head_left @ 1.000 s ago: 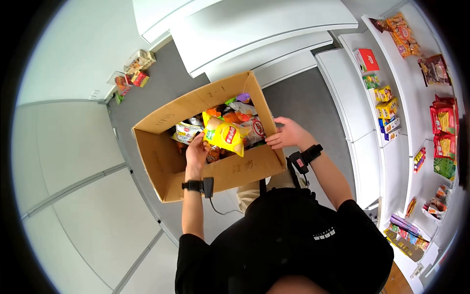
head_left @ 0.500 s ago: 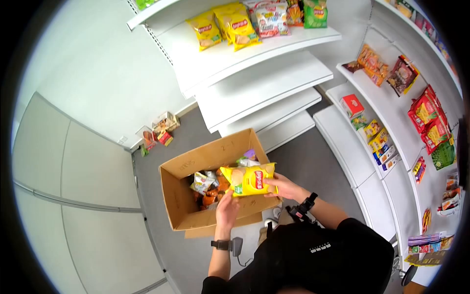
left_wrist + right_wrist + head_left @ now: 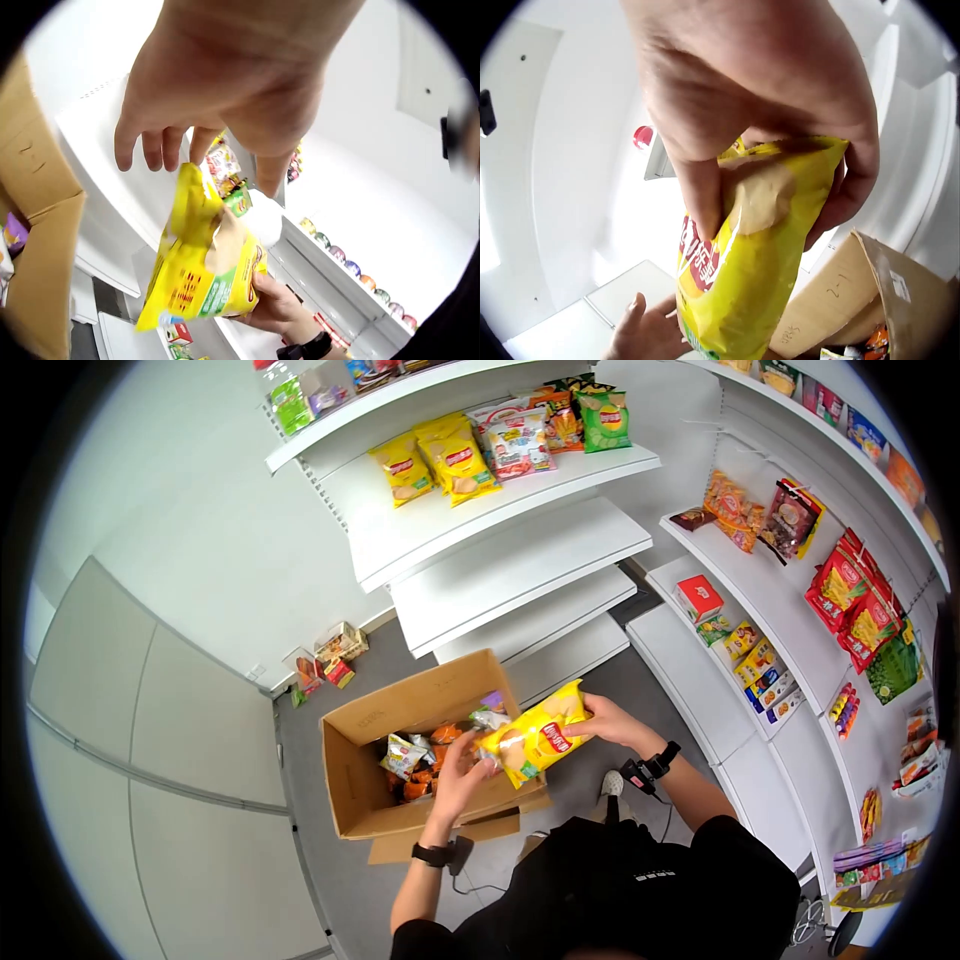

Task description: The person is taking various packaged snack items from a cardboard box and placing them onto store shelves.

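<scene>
We pinch the bag [image 3: 535, 740] by its end with our right hand [image 3: 610, 722]. Our left hand [image 3: 460, 770] fingers hang loose. With such a small grip, the bag may slip into the box [image 3: 352, 785].

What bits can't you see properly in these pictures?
- Whether the left hand touches the bag: in the left wrist view the fingertips sit right at its top edge, too close to tell.
- The bag's bottom: cut off by the lower edge of the right wrist view.
- The box floor: covered by snacks in the head view.
- Words on the shelf packets: too small in the head view.
</scene>
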### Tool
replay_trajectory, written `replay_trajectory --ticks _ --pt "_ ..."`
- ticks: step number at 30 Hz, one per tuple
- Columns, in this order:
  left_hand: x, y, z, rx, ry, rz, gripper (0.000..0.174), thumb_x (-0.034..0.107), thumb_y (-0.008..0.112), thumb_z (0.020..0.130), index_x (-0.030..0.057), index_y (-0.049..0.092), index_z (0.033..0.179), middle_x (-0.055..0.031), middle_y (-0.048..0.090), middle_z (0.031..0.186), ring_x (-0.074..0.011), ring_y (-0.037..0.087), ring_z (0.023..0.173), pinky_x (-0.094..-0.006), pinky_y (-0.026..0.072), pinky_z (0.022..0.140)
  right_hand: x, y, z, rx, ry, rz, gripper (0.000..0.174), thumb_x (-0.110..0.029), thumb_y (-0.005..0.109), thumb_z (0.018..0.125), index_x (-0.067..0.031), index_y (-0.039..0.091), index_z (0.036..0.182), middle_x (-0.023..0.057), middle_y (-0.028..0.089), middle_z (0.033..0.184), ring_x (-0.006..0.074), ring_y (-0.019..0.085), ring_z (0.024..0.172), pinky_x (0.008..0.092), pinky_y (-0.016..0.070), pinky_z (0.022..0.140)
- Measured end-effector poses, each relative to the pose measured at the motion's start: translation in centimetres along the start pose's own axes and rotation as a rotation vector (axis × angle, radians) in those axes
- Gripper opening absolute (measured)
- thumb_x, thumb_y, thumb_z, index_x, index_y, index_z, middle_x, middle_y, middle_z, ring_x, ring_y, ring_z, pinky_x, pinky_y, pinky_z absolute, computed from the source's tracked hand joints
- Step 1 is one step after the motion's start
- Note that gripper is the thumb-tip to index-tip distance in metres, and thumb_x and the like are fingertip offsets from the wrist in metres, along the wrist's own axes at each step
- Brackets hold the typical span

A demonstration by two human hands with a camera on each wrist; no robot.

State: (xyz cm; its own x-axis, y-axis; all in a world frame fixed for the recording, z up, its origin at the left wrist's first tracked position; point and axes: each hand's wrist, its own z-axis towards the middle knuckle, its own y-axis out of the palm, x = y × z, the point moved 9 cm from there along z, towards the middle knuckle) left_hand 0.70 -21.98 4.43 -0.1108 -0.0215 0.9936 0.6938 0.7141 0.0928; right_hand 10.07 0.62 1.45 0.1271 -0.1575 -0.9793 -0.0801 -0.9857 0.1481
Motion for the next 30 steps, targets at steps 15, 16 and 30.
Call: replay_trajectory --ticks 15,16,30 --pt "5.5 22.0 15.8 -0.278 0.082 0.459 0.064 0.023 0.074 0.077 0.0024 0.044 0.129 -0.0147 0.062 0.111 -0.0206 0.060 0.101 -0.0317 0.0464 0.087 -16.1 -16.6 -3.7 0.133 -0.338 -0.501 0.060 -0.020 0.075 0.074 -0.0003 0.050 0.125 0.0122 0.058 0.117 0.0217 0.058 0.103 0.0312 0.0444 0.090" --pt "6.0 22.0 16.4 -0.262 0.100 0.446 0.061 0.019 0.073 0.078 0.0009 0.045 0.129 -0.0123 0.062 0.111 -0.0173 0.059 0.100 -0.0306 0.0464 0.087 -16.2 -17.7 -3.5 0.138 -0.365 -0.425 0.061 -0.018 0.075 0.075 0.0001 0.048 0.127 0.0112 0.056 0.122 0.0204 0.056 0.106 0.0312 0.0432 0.092" --pt "15.9 7.6 22.3 0.353 0.255 0.073 0.036 0.014 0.059 0.086 0.0004 0.049 0.119 -0.0074 0.061 0.105 -0.0139 0.059 0.090 -0.0271 0.0480 0.077 -9.6 -26.4 -1.9 0.328 -0.136 0.190 0.029 -0.024 0.054 0.093 -0.0035 0.057 0.113 0.0051 0.061 0.109 0.0153 0.059 0.097 0.0288 0.0472 0.081"
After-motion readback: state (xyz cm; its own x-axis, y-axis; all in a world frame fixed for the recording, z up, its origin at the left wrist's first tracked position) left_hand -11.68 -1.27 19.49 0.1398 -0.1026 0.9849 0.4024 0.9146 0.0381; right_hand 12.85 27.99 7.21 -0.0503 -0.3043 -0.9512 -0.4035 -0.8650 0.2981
